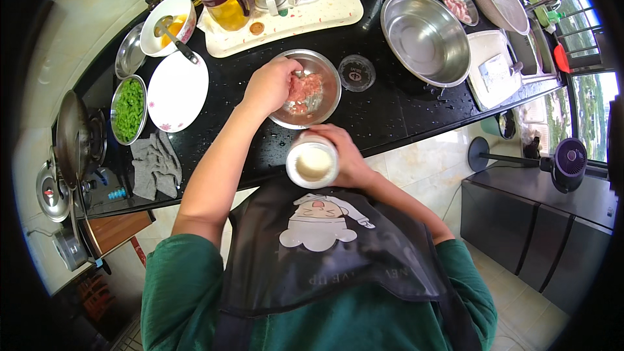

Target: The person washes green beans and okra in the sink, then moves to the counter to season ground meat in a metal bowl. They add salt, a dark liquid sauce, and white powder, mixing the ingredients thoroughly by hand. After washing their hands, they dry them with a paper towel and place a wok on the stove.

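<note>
My left hand (273, 80) reaches over the left rim of a steel bowl (333, 100), its curled fingers at the pink minced meat (307, 88) inside. The fingertips are partly hidden, so whether they grip anything cannot be told. Close to my apron, my right hand (346, 153) is wrapped around a jar (312, 165) from the right. The jar is uncovered, with pale powder visible inside, and sits just below the bowl in the view. A round clear lid (357, 73) lies on the black counter to the right of the bowl.
Leftward are a white oval plate (178, 92), chopped greens (128, 109) in a dish, an egg bowl with a spoon (168, 24), a grey cloth (156, 165) and a wok (73, 139). A condiment tray (331, 17) stands behind; a large steel bowl (424, 39) is at right.
</note>
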Action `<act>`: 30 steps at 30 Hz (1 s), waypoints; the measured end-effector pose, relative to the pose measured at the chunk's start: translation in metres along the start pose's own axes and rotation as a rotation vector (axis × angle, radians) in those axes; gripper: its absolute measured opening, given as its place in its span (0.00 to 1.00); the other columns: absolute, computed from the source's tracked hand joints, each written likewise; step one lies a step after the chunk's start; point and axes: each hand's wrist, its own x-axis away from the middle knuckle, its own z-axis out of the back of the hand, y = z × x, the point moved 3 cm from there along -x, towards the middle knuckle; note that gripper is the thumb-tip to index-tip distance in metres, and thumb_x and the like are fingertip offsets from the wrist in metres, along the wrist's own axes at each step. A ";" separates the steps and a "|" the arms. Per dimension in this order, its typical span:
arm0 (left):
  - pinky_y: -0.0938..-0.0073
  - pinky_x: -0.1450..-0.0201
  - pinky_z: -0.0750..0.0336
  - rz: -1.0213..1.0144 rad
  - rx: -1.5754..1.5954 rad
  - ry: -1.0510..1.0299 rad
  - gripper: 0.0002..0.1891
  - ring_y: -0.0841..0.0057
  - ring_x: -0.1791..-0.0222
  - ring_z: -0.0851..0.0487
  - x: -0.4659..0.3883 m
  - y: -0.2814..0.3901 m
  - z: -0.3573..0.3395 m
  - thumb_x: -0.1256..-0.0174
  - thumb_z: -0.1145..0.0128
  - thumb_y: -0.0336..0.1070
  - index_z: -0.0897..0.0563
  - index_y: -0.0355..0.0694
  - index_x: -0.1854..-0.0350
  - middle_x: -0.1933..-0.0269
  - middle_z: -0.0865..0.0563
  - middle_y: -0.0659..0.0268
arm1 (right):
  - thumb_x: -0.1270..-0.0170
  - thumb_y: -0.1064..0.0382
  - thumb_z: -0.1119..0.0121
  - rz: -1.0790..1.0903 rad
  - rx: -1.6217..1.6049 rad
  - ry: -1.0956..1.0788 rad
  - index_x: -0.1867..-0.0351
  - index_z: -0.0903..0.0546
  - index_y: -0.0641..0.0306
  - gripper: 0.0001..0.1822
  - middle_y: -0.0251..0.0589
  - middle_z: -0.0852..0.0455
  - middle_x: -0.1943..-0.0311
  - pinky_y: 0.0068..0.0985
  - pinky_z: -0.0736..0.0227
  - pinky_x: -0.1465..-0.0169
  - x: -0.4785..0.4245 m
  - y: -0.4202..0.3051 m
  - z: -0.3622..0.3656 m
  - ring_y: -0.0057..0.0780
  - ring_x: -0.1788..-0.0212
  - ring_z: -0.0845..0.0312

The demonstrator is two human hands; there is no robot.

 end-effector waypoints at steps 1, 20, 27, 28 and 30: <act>0.69 0.54 0.25 -0.100 -0.042 -0.022 0.15 0.61 0.58 0.20 0.001 -0.001 -0.001 0.47 0.46 0.22 0.18 0.38 0.55 0.58 0.18 0.58 | 0.70 0.60 0.20 0.074 -0.004 0.034 0.38 0.37 0.62 0.52 0.47 0.27 0.43 0.39 0.41 0.35 0.007 0.003 0.008 0.45 0.39 0.33; 0.66 0.51 0.26 -0.010 -0.265 -0.472 0.27 0.59 0.51 0.22 -0.031 -0.022 -0.037 0.51 0.40 0.27 0.26 0.49 0.45 0.50 0.24 0.56 | 0.69 0.60 0.21 -0.335 0.258 0.262 0.38 0.40 0.65 0.53 0.48 0.29 0.45 0.34 0.35 0.39 -0.012 -0.029 0.101 0.41 0.41 0.31; 0.66 0.49 0.27 -0.063 0.052 -0.196 0.29 0.58 0.50 0.23 0.008 -0.007 0.013 0.46 0.42 0.27 0.28 0.52 0.39 0.50 0.23 0.57 | 0.69 0.60 0.21 -0.223 0.568 0.104 0.37 0.39 0.64 0.53 0.51 0.29 0.45 0.35 0.34 0.40 -0.058 -0.053 0.112 0.46 0.41 0.31; 0.68 0.50 0.26 -0.059 0.138 -0.113 0.25 0.62 0.53 0.21 0.012 -0.009 0.024 0.45 0.43 0.24 0.25 0.47 0.43 0.53 0.22 0.56 | 0.69 0.60 0.21 -0.193 0.573 0.103 0.37 0.39 0.64 0.53 0.51 0.29 0.44 0.35 0.34 0.40 -0.065 -0.055 0.110 0.46 0.41 0.31; 0.71 0.54 0.25 0.003 0.254 -0.002 0.18 0.66 0.58 0.19 0.018 -0.013 0.039 0.44 0.45 0.21 0.21 0.40 0.50 0.57 0.19 0.56 | 0.69 0.60 0.21 -0.245 0.563 0.087 0.37 0.39 0.63 0.52 0.51 0.29 0.44 0.35 0.34 0.40 -0.079 -0.059 0.105 0.46 0.42 0.31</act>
